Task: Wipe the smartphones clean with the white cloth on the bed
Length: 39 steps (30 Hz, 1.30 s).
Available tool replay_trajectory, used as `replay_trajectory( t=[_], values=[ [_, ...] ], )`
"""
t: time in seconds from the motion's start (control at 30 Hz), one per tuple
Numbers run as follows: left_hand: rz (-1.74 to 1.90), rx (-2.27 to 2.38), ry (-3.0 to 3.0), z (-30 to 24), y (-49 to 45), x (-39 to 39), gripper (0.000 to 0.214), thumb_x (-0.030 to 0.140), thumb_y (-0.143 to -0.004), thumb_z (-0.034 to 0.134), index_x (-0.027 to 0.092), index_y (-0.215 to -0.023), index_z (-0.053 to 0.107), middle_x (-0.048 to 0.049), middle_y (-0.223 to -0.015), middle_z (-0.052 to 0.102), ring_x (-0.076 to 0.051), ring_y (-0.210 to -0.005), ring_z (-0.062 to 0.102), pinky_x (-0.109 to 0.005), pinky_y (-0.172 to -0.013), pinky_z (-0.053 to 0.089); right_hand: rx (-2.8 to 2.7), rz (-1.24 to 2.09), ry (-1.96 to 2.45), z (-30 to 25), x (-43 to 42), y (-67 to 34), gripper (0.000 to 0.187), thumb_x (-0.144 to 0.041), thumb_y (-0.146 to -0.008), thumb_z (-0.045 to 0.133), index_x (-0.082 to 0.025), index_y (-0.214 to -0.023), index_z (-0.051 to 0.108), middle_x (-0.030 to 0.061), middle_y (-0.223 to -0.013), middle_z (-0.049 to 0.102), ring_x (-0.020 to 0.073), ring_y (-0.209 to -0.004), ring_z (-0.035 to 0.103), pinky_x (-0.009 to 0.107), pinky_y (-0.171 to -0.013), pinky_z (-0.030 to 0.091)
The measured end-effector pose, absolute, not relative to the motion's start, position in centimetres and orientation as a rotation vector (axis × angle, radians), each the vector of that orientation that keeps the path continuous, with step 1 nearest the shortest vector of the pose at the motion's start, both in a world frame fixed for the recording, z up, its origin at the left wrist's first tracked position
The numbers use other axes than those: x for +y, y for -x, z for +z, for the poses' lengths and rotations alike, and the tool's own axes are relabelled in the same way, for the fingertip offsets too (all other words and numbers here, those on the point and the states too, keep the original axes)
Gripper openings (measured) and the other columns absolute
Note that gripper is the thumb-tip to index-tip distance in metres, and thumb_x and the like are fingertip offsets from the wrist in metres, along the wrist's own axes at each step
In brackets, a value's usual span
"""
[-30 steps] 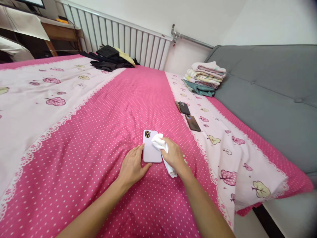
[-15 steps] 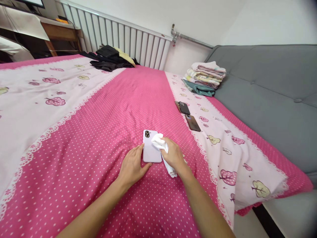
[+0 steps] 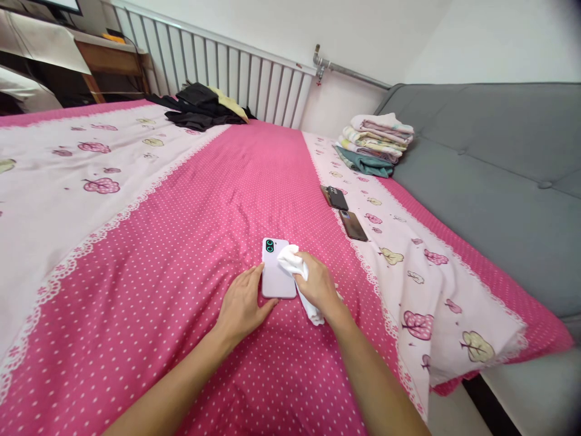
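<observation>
A pale lilac smartphone lies back up on the pink bedspread, its camera rings showing green. My left hand holds it at the lower left corner, fingers along the left edge and thumb at the bottom edge. A white cloth is bunched in my closed right hand. The cloth rests on the upper right of the phone's back, and its loose end hangs down onto the bed beside the phone.
Dark phones lie to the right. Behind them, folded clothes are stacked against a grey padded headboard. Black clothing lies at the far edge, before a white radiator. A wooden desk stands far left.
The rings around the phone's camera lenses have turned from pale to bright green. Both hands, the cloth and the phone stay in place.
</observation>
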<state>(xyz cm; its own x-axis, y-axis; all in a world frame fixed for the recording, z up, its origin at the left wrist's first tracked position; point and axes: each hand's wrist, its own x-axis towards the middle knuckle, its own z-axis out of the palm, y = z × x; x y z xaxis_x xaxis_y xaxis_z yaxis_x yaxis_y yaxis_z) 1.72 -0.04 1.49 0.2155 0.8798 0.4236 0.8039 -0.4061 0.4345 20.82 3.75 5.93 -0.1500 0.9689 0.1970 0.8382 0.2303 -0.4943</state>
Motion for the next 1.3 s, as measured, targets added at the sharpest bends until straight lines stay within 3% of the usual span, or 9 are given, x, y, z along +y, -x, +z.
replay_trajectory(
  t=[1.3],
  values=[
    [0.974, 1.632, -2.345, 1.38, -1.64, -0.01, 0.064, 0.042, -0.079, 0.06, 0.016, -0.134, 0.036, -0.0173, -0.126, 0.059, -0.032, -0.115, 0.057, -0.051, -0.097, 0.046, -2.038, 0.365, 1.657, 5.85, 3.81, -20.87, 0.041, -0.015, -0.077, 0.054, -0.019, -0.118, 0.057, 0.008, -0.113, 0.064, 0.0227, -0.103, 0.059, 0.032, -0.092, 0.044]
  ],
)
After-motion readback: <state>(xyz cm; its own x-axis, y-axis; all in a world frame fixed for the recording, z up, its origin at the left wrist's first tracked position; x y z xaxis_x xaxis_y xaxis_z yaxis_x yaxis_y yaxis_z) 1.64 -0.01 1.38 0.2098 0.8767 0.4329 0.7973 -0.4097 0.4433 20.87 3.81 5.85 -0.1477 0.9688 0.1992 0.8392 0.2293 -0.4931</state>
